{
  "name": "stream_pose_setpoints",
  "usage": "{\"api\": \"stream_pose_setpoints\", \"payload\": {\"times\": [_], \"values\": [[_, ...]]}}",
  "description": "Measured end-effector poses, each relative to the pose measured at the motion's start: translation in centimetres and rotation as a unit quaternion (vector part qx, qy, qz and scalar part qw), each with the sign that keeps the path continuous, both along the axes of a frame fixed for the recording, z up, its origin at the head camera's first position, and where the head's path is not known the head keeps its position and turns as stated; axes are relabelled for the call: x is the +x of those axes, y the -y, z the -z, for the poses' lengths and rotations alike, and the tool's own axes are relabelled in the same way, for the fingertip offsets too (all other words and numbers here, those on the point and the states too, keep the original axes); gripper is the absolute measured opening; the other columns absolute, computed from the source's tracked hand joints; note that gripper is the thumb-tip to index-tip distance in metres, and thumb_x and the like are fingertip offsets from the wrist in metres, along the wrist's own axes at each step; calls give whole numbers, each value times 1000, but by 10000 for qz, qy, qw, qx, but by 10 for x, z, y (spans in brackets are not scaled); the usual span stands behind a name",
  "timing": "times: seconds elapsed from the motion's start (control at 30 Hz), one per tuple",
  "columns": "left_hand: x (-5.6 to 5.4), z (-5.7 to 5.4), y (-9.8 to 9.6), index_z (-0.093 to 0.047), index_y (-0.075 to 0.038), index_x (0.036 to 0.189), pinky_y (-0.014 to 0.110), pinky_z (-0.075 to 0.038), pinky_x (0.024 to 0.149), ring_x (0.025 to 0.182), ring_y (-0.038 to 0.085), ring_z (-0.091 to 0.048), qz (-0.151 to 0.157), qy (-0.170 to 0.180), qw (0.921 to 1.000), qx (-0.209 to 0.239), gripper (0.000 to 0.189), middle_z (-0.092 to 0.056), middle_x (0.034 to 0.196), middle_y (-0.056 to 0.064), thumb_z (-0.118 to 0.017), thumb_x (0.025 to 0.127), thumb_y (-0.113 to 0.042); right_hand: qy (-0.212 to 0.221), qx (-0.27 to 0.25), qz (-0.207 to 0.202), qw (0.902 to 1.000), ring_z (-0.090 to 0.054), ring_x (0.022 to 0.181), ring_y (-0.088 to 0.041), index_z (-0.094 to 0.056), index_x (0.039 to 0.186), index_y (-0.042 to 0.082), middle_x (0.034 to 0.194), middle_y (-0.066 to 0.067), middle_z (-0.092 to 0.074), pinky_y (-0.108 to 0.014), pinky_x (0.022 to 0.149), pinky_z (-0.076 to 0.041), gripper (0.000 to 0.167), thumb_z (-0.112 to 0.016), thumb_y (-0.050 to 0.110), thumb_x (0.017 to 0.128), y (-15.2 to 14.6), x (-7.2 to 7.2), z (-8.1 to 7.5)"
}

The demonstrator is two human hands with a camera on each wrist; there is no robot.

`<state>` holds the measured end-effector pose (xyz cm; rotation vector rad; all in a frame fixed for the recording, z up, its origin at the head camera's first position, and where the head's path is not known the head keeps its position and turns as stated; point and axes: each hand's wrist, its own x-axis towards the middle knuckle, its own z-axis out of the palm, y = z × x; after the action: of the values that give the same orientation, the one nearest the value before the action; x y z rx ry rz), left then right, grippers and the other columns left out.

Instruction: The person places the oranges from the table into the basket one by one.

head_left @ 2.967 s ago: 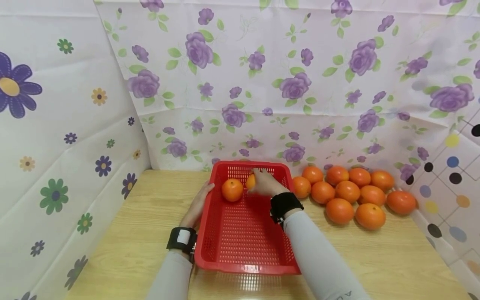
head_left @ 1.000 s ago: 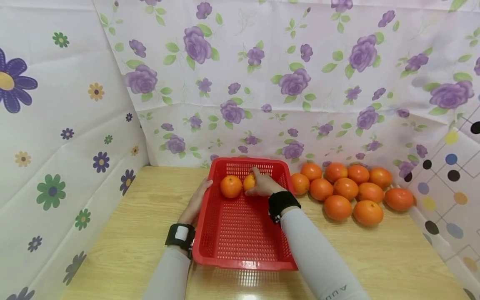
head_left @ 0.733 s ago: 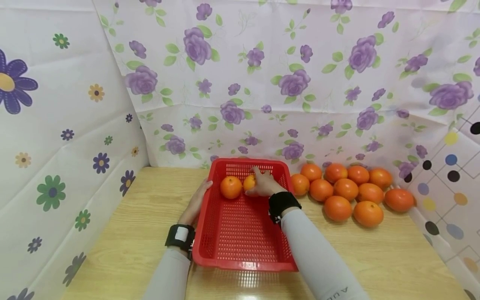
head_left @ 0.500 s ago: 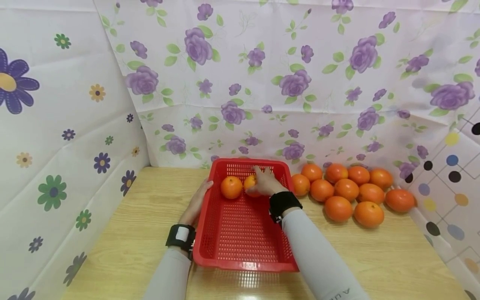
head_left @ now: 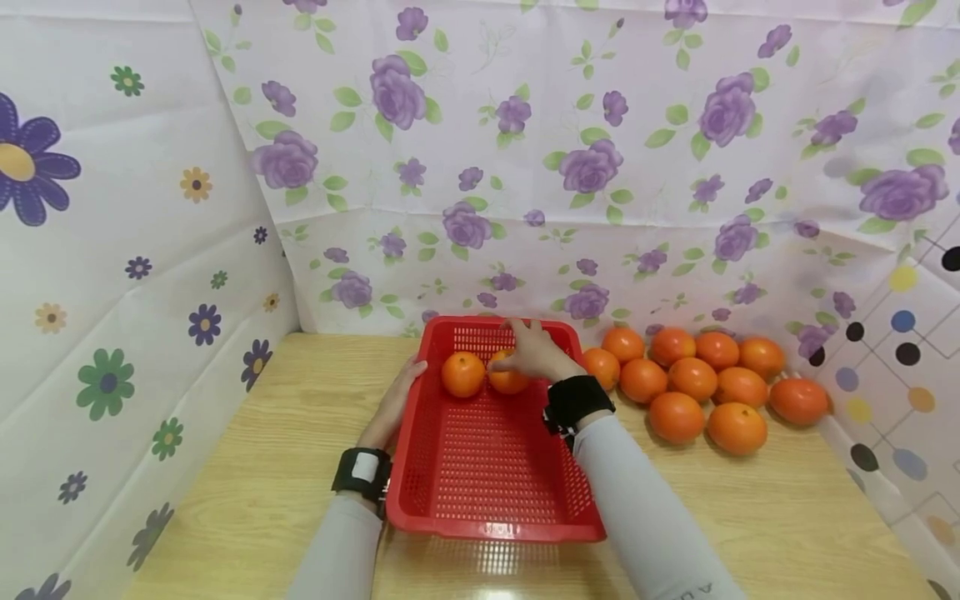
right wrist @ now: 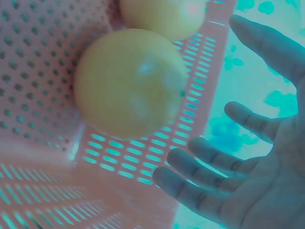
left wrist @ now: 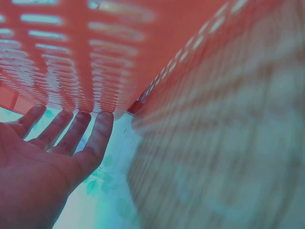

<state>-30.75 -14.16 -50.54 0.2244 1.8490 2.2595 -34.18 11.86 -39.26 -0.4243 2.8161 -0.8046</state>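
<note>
A red plastic basket with slotted walls sits on the table. At its back lie two oranges side by side: the left orange and the right orange, which my right hand partly covers in the head view. My right hand is over the right orange; the right wrist view shows its fingers spread and apart from the nearer orange. Along the basket's left side, my left hand rests with extended fingers against the outer wall.
Several more oranges lie grouped on the wooden table right of the basket. A floral sheet rises behind the table, with patterned sheets at both sides.
My right hand has let go of the right orange, its fingers have spread, and it has drawn slightly up and right. The left hand stays at the basket.
</note>
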Motion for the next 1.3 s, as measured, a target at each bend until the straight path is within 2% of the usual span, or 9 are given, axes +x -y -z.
{"api": "stream_pose_setpoints", "payload": {"times": [0.23, 0.5, 0.63, 0.83, 1.13, 1.3], "values": [[-1, 1, -1, -26, -21, 164, 52, -46, 110, 137, 35, -48, -110, 63, 9999, 40, 63, -42, 159, 15, -43, 109, -47, -207, -137, -76, 9997, -47, 134, -44, -39, 156, 9, 152, -31, -35, -60, 109, -44, 80, -80, 37, 93, -8, 4, -16], [-3, 0, 2, -25, -19, 164, 51, -48, 108, 136, 36, -49, -69, -60, 9999, -114, 61, -41, 158, 17, -40, 111, -46, -404, -357, -4, 9985, -58, 115, -42, -36, 157, 13, 150, -30, -33, -54, 96, -53, 78, -78, 35, 95, -20, 9, -32], [-2, -1, 2, -24, -20, 164, 52, -49, 106, 136, 36, -50, -64, -35, 9998, -176, 62, -41, 158, 16, -40, 110, -47, -500, -465, 68, 9976, -53, 124, -44, -36, 157, 12, 151, -29, -32, -57, 101, -50, 78, -78, 34, 95, -28, 15, -38], [-2, -1, 2, -25, -20, 164, 52, -49, 107, 136, 36, -50, -68, -37, 9998, -163, 62, -41, 159, 15, -40, 110, -47, -914, -547, 195, 9941, -47, 133, -48, -37, 155, 9, 150, -31, -35, -62, 105, -46, 78, -79, 34, 94, -45, 25, -44], [-4, -1, 0, -24, -17, 165, 48, -48, 108, 138, 36, -47, -104, -59, 9998, -140, 64, -40, 160, 16, -41, 110, -46, -1385, -811, 493, 9858, -49, 127, -50, -37, 156, 6, 151, -33, -32, -64, 103, -46, 76, -78, 27, 96, -70, 35, -46], [-2, 1, 1, -25, -17, 164, 51, -46, 109, 138, 37, -47, -51, -76, 9999, -70, 62, -40, 159, 18, -40, 111, -45, -1534, -981, 634, 9812, -49, 127, -50, -37, 157, 8, 149, -33, -32, -65, 101, -47, 75, -77, 28, 96, -83, 40, -47]]}}
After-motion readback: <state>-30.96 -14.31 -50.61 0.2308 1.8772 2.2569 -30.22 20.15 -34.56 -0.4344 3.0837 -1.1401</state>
